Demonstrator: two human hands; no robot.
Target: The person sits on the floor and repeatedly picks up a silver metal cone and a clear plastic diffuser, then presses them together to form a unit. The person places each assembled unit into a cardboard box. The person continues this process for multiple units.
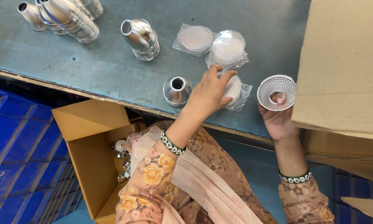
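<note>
- Shiny faceted metal, that's the reflector cone (276, 92) the right hand (279, 120) is holding, wide mouth up, at the near edge of the table (91, 58). A fingertip is showing through its centre hole, so the fingers are wrapping it from below and grasping it, not just touching.
- Left hand (207, 93) is pressing down on a bagged stack of clear round discs (235, 89) just beside the cone, also at the near edge. Fingers are curling over the top disc; looks like it's picking one off, but I can't tell if anything is actually pinched yet.
- My read: this is looking like the step of pairing a disc with the cone. Separating a single thin, slippery disc would be calling for a light fingertip lift rather than a squeeze.
- Two more packs are lying a bit further in: a flat pack of discs (196, 38) and a taller stack in crinkly film (228, 47).
- Smooth polished metal cone (177, 89) is standing near the left hand, small hole up; a nested stack of smooth cones (140, 37) is sitting toward the middle, and long nested rows (66, 16) are lying at the far left corner.
- Table top is dull, scuffed grey-blue.
- Brown cardboard box (344, 66) is sitting at the right edge, an open carton (91, 157) with metal parts is below the table, next to blue plastic crates (16, 141).
</note>
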